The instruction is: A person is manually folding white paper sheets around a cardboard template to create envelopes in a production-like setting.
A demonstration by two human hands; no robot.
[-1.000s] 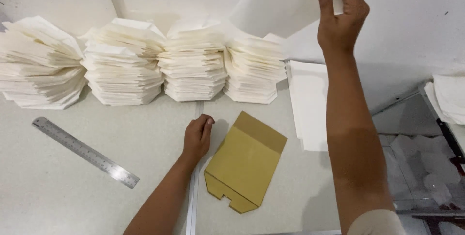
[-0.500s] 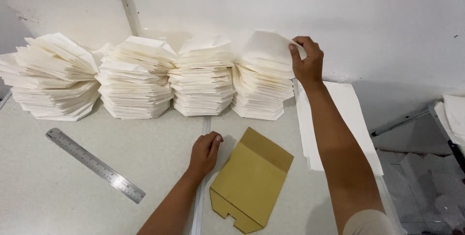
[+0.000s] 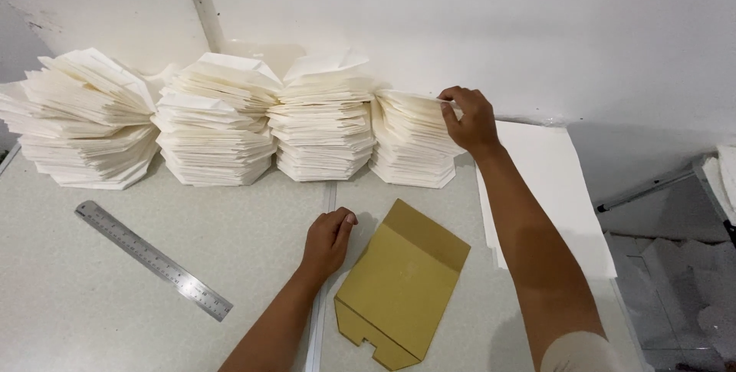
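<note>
The left hand [image 3: 328, 240] is resting curled and empty on the counter [image 3: 92, 295] beside the brown template [image 3: 402, 284]. The right hand [image 3: 469, 119], raised a second ago, is now pressing its folded sheet [image 3: 410, 100] onto the rightmost stack [image 3: 410, 146], fingers pinching its edge.

Left hand [image 3: 328, 240] loosely curled, resting; right hand [image 3: 468, 120] extended forward, fingers pinching.

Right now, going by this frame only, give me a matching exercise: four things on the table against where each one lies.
Things:
1. metal ruler
2. brown cardboard template
3. flat white sheets
4. right hand

Places:
A. on top of the rightmost stack of folded paper
B. far left on the table
C. beside the left hand
D. under the right forearm

Pairs: 1-B, 2-C, 3-D, 4-A
</note>
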